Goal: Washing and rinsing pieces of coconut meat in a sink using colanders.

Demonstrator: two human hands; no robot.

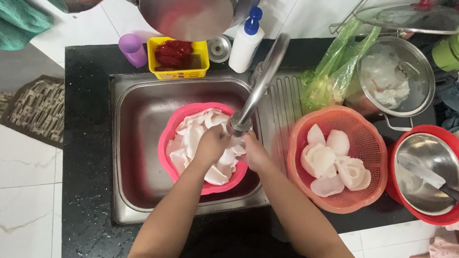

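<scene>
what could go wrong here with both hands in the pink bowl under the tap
1. The left hand and right hand work close under the tap; lifting either could knock a knuckle on its spout.
2. The pink bowl is heaped with white pieces; stirring could push some over the rim into the sink.
3. The knife lies across the steel bowl, handle past the rim; a bump could tip it off.

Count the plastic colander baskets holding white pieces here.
2: a pink basket in the sink under both hands, and an orange basket on the counter right of it. None seems hidden.
</scene>
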